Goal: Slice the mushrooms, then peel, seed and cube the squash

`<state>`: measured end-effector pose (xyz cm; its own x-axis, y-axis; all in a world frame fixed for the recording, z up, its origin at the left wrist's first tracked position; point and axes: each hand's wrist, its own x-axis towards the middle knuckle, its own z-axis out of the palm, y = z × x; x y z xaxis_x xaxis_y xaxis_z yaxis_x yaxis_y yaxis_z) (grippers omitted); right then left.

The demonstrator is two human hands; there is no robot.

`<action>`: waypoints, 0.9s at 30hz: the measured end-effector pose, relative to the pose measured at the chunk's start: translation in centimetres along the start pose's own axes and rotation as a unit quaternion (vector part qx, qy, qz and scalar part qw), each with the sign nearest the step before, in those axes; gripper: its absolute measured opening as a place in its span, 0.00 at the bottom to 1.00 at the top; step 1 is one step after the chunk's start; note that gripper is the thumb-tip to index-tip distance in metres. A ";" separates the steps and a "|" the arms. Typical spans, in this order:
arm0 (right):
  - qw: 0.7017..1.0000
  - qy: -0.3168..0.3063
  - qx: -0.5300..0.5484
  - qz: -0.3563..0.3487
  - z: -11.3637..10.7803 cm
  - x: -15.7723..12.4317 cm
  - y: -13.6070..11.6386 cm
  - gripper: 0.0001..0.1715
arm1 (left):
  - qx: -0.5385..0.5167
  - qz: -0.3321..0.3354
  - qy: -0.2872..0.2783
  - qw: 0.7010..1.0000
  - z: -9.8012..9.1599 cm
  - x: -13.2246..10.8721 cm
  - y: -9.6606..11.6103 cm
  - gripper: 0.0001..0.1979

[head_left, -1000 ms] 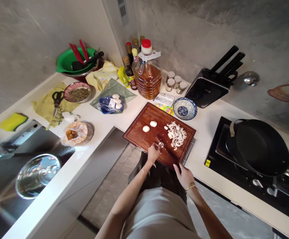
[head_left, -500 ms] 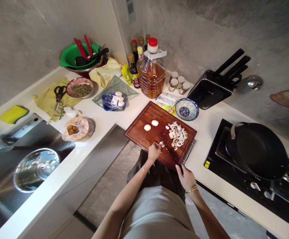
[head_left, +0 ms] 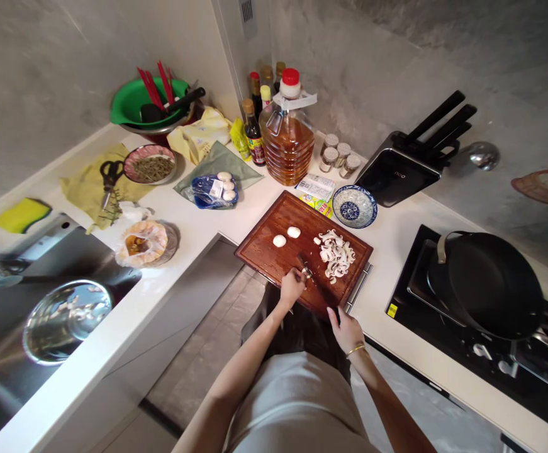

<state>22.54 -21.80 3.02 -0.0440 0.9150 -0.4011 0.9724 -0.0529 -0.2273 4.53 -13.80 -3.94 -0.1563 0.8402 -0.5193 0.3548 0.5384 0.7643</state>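
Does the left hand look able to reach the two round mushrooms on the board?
Likely yes: bare cutting board lies between the left hand and the two round mushrooms, with the knife right of that path. The mushroom piece at its fingertips may need leaving first.

A plain light-grey top (head_left: 306,402) covers the torso, its cloth softly creased and its edge curved at the waist; beneath shows a nearly black lower garment (head_left: 297,340), its cut hard to tell; the left hand (head_left: 292,286) is bare; a slim gold-coloured bangle (head_left: 355,348) rings the wrist behind the right hand (head_left: 348,330).
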 end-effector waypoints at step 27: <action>0.999 0.024 0.031 -0.036 -1.1 -1.2 0.5 0.29 | -0.035 -0.010 -0.018 0.999 -0.3 -0.2 0.2 0.09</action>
<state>23.37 -22.50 4.39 -0.1014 0.9352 -0.3394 0.9511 -0.0089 -0.3087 4.35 -13.85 -3.52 -0.1301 0.8266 -0.5475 0.2857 0.5600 0.7777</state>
